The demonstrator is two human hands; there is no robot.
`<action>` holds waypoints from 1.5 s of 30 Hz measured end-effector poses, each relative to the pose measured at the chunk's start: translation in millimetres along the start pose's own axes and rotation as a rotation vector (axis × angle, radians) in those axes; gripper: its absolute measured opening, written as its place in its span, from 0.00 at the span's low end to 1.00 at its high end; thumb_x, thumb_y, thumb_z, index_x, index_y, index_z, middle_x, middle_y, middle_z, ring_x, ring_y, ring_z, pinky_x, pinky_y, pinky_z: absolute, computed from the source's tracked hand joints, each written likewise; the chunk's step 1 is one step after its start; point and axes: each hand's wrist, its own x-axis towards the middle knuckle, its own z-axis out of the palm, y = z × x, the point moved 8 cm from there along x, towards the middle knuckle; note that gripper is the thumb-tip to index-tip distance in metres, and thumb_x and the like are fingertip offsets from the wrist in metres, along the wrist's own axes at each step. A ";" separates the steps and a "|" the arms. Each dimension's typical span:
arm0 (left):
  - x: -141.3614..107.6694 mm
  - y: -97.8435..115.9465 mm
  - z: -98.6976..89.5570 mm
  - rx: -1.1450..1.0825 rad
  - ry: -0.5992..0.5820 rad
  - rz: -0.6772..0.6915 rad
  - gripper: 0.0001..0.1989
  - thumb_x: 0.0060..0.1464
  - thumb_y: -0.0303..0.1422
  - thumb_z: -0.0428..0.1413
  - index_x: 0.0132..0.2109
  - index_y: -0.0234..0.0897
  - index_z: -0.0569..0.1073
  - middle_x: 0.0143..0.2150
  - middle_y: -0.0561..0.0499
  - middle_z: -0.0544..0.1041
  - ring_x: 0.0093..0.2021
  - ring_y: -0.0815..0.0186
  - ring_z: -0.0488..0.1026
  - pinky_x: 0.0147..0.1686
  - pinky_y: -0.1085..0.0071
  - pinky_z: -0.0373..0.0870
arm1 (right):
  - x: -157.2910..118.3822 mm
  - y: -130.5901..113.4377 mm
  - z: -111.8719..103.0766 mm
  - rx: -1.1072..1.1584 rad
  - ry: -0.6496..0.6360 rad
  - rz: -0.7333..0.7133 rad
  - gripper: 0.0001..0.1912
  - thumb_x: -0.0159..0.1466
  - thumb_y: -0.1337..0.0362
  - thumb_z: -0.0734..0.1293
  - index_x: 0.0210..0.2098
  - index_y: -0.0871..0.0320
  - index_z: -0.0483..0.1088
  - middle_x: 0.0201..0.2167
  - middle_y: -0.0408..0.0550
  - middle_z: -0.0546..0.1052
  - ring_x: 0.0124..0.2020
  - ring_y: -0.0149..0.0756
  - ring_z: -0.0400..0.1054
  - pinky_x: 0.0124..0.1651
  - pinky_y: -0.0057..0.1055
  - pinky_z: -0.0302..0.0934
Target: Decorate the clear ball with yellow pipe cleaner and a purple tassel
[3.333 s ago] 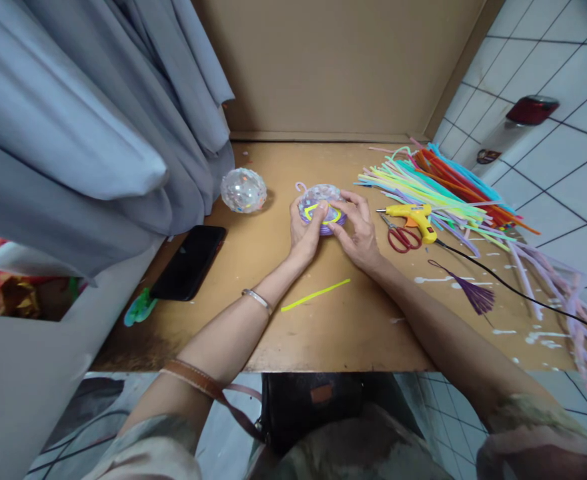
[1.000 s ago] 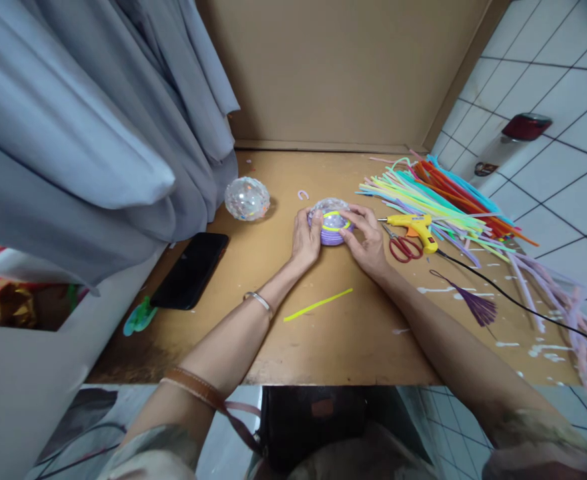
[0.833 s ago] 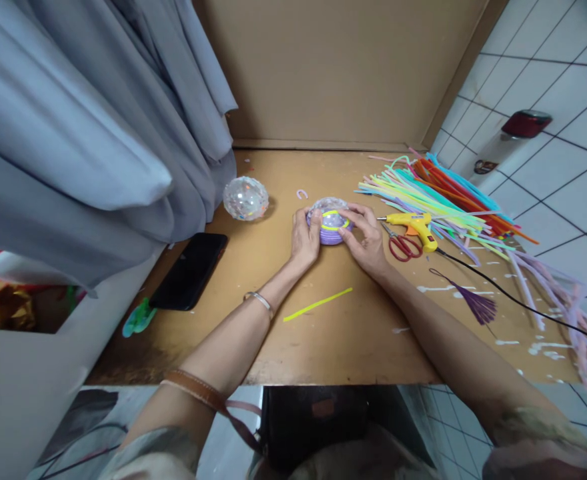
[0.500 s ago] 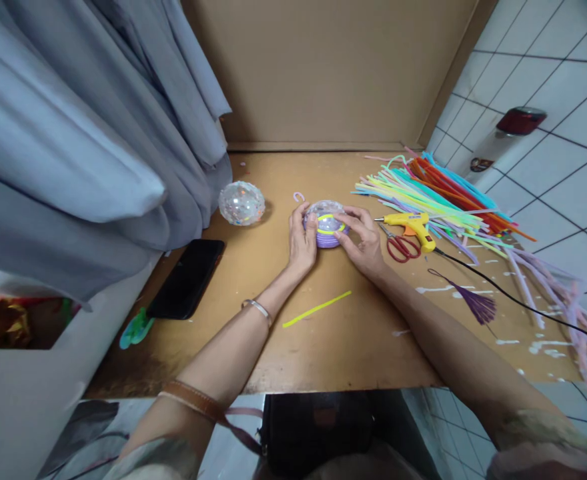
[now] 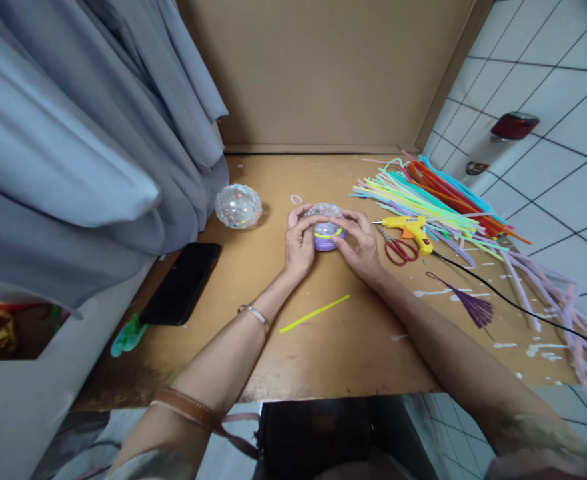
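Between my two hands stands a clear ball (image 5: 327,245) whose lower part is wrapped in purple pipe cleaner. A yellow pipe cleaner ring (image 5: 326,235) runs across its near side above the purple rows. My left hand (image 5: 299,241) is closed around the ball's left side, its thumb reaching over the top. On the right side, my right hand (image 5: 359,245) curls round the ball with thumb and fingertips at the yellow ring. A straight yellow pipe cleaner (image 5: 314,314) lies on the table in front of the ball. The ball's far side is partly hidden.
Another clear ball (image 5: 238,207) and a black phone (image 5: 182,283) are at the left. Rightward lie a yellow glue gun (image 5: 408,225) with its cord, red-handled scissors (image 5: 401,252), a purple tassel (image 5: 468,303) and many coloured pipe cleaners (image 5: 438,193). A grey curtain (image 5: 98,113) hangs at the left.
My left thumb has moved up and right, over the ball's top toward my right fingers. The yellow ring now shows as a narrower band. The view has shifted slightly.
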 end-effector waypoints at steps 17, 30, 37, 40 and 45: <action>0.0 3.6 2.5 0.127 -0.175 0.167 0.25 0.69 0.53 0.48 0.54 0.43 0.81 0.64 0.42 0.68 0.68 0.51 0.66 0.71 0.45 0.60 | 0.7 3.4 -1.2 0.056 0.029 0.012 0.19 0.70 0.50 0.67 0.55 0.49 0.78 0.54 0.55 0.74 0.58 0.48 0.72 0.63 0.53 0.69; 1.2 -3.1 3.7 0.174 -0.240 0.260 0.24 0.67 0.52 0.51 0.60 0.45 0.76 0.67 0.41 0.66 0.69 0.48 0.64 0.70 0.44 0.61 | 3.2 6.9 -2.8 0.099 -0.003 0.039 0.19 0.70 0.50 0.68 0.56 0.49 0.78 0.54 0.55 0.76 0.59 0.48 0.72 0.61 0.50 0.71; 2.7 -1.2 1.9 0.191 -0.262 0.246 0.25 0.68 0.52 0.50 0.60 0.44 0.77 0.67 0.41 0.67 0.70 0.50 0.65 0.70 0.45 0.61 | 3.6 10.5 -2.3 0.132 -0.025 0.059 0.20 0.70 0.48 0.67 0.56 0.48 0.77 0.55 0.54 0.77 0.60 0.48 0.72 0.61 0.50 0.72; 2.5 0.7 0.8 0.195 -0.269 0.239 0.25 0.68 0.53 0.50 0.60 0.44 0.77 0.67 0.41 0.67 0.70 0.50 0.65 0.70 0.44 0.61 | 3.4 11.4 -2.9 0.142 -0.009 0.048 0.19 0.70 0.48 0.67 0.55 0.49 0.78 0.54 0.54 0.77 0.59 0.48 0.72 0.62 0.50 0.71; 1.8 2.3 -0.1 0.195 -0.253 0.251 0.24 0.66 0.53 0.53 0.59 0.45 0.78 0.67 0.41 0.67 0.69 0.50 0.66 0.70 0.44 0.62 | 3.2 10.9 -4.1 0.148 0.010 0.023 0.18 0.70 0.49 0.67 0.54 0.48 0.78 0.54 0.54 0.77 0.59 0.47 0.73 0.62 0.50 0.70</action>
